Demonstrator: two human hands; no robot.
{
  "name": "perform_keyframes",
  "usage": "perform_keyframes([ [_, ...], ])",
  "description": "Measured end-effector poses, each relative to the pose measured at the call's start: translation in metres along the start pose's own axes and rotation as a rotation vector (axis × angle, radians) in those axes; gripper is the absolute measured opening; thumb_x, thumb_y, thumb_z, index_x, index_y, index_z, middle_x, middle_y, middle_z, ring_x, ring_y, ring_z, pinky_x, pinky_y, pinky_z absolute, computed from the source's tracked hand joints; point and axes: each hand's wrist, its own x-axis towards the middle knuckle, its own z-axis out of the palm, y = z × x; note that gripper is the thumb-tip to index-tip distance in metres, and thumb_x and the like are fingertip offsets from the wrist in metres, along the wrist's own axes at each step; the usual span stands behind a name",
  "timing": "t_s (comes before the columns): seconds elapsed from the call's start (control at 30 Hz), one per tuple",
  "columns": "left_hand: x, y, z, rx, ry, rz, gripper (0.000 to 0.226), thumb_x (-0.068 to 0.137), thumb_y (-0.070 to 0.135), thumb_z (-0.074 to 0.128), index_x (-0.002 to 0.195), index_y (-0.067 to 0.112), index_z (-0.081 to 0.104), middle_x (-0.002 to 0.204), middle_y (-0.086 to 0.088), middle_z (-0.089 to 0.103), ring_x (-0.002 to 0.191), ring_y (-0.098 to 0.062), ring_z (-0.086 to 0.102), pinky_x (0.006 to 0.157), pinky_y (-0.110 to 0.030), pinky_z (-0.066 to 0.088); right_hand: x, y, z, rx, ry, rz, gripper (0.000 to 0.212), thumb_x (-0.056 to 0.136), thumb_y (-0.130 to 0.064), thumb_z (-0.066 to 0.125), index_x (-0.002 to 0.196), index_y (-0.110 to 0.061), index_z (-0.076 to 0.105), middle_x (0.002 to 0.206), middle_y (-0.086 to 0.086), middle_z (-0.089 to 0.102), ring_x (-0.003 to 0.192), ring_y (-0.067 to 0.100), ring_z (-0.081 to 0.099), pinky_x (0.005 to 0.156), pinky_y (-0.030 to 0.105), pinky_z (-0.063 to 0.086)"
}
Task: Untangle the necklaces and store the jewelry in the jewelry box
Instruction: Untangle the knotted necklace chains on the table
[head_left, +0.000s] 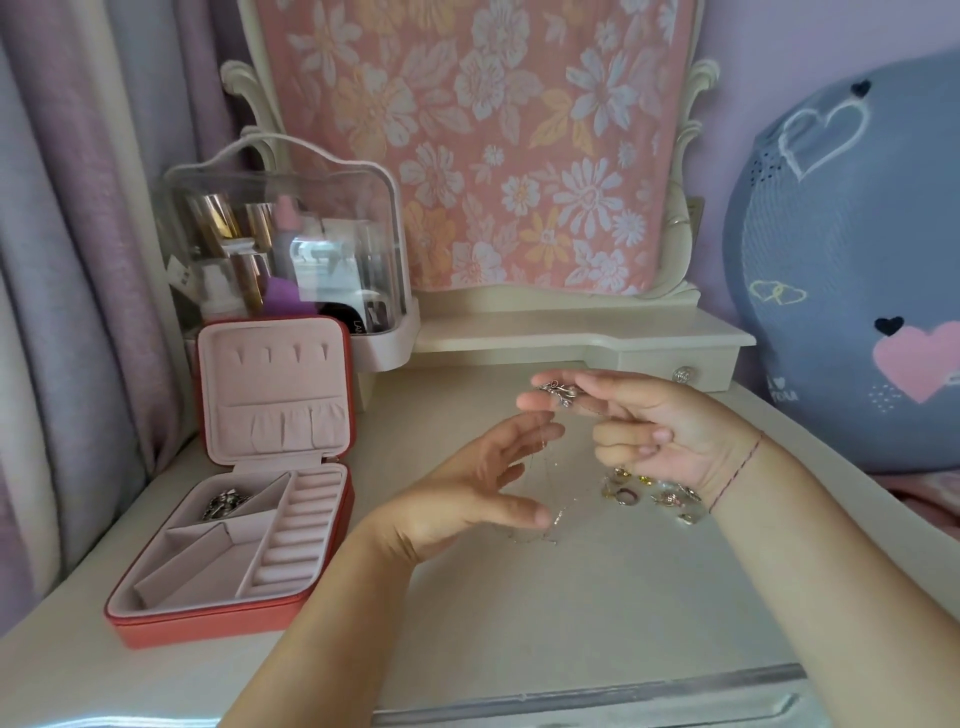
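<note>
above the worktop (571, 613): your right hand (670, 431) pinches a silver pendant (558, 392), fine chains (545, 467) hanging, your left hand (467, 493) with fingers spread against them. risk: a tug could tighten the tangle or snap a chain. count: one open jewelry box (234, 626), one piece (223, 506) inside; one loose pile (649, 493); chains uncountable.

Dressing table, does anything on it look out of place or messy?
Yes. A loose heap of small rings and earrings lies on the cream table near the right hand, outside the open red jewelry box. From that hand dangle thin tangled chains.
</note>
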Motion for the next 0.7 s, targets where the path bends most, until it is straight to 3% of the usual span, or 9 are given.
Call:
perform_keyframes([
  [0.07, 0.001, 0.0, 0.001, -0.14, 0.036, 0.026, 0.064, 0.078, 0.011, 0.069, 0.138, 0.015, 0.046, 0.128, 0.001, 0.062, 0.124, -0.015, 0.055, 0.107, -0.029, 0.041, 0.0, -0.001, -0.002, 0.007, -0.055, 0.012, 0.051, 0.073, -0.037, 0.077, 0.118, -0.015, 0.067, 0.134, 0.008, 0.059, 0.027, -0.002, 0.029, 0.037, 0.01, 0.025],
  [0.13, 0.003, -0.001, 0.001, -0.214, 0.116, 0.031, 0.037, 0.084, 0.013, 0.064, 0.121, 0.01, 0.061, 0.1, -0.006, 0.069, 0.096, -0.02, 0.066, 0.092, -0.028, 0.05, -0.001, -0.003, -0.002, 0.019, -0.09, 0.016, 0.052, 0.074, -0.035, 0.077, 0.12, -0.013, 0.066, 0.137, 0.009, 0.056, 0.027, -0.002, 0.03, 0.037, 0.01, 0.028],
  [0.2, 0.004, -0.004, -0.002, -0.211, 0.217, 0.02, 0.017, 0.084, 0.017, 0.067, 0.1, 0.015, 0.073, 0.079, -0.002, 0.065, 0.07, -0.015, 0.062, 0.078, -0.026, 0.051, -0.004, -0.006, -0.004, 0.048, -0.106, 0.017, 0.052, 0.076, -0.033, 0.076, 0.121, -0.01, 0.064, 0.139, 0.01, 0.054, 0.027, -0.002, 0.032, 0.037, 0.01, 0.029],
  [0.27, 0.004, -0.004, -0.003, -0.234, 0.261, 0.014, 0.008, 0.083, 0.019, 0.071, 0.09, 0.017, 0.075, 0.069, 0.002, 0.06, 0.056, -0.011, 0.052, 0.067, -0.023, 0.048, -0.008, -0.008, -0.008, 0.095, -0.119, 0.021, 0.054, 0.078, -0.03, 0.075, 0.125, -0.007, 0.062, 0.141, 0.011, 0.052, 0.028, -0.001, 0.031, 0.036, 0.01, 0.031],
  [0.4, 0.008, -0.002, 0.001, -0.231, 0.256, -0.021, 0.036, 0.08, 0.017, 0.073, 0.115, 0.013, 0.066, 0.056, 0.013, 0.04, 0.046, -0.006, 0.028, 0.052, -0.017, 0.031, -0.012, -0.009, -0.011, 0.126, -0.145, 0.037, 0.055, 0.081, -0.029, 0.073, 0.129, -0.005, 0.058, 0.144, 0.012, 0.049, 0.031, 0.004, 0.021, 0.037, 0.01, 0.032],
  [0.47, 0.01, -0.001, 0.005, -0.184, 0.226, -0.037, 0.041, 0.077, 0.018, 0.076, 0.117, 0.018, 0.066, 0.055, 0.011, 0.032, 0.046, -0.007, 0.021, 0.046, -0.016, 0.024, -0.012, -0.008, -0.009, 0.116, -0.158, 0.047, 0.054, 0.081, -0.029, 0.073, 0.128, -0.006, 0.059, 0.144, 0.011, 0.049, 0.031, 0.004, 0.02, 0.037, 0.01, 0.031],
  [0.6, 0.009, 0.0, 0.009, -0.134, 0.232, -0.045, 0.013, 0.078, 0.025, 0.076, 0.09, 0.019, 0.076, 0.056, 0.004, 0.03, 0.048, -0.01, 0.017, 0.046, -0.02, 0.018, -0.012, -0.006, -0.008, 0.114, -0.172, 0.053, 0.052, 0.084, -0.03, 0.07, 0.129, -0.006, 0.058, 0.145, 0.012, 0.047, 0.03, 0.004, 0.023, 0.037, 0.011, 0.03],
  [0.7, 0.008, 0.0, 0.006, -0.2, 0.322, -0.041, 0.011, 0.086, 0.021, 0.065, 0.081, 0.013, 0.071, 0.053, 0.003, 0.024, 0.045, -0.009, 0.019, 0.043, -0.017, 0.022, -0.014, -0.005, -0.011, 0.147, -0.165, 0.045, 0.056, 0.084, -0.029, 0.07, 0.132, -0.004, 0.054, 0.146, 0.012, 0.046, 0.029, 0.003, 0.027, 0.038, 0.011, 0.03],
])
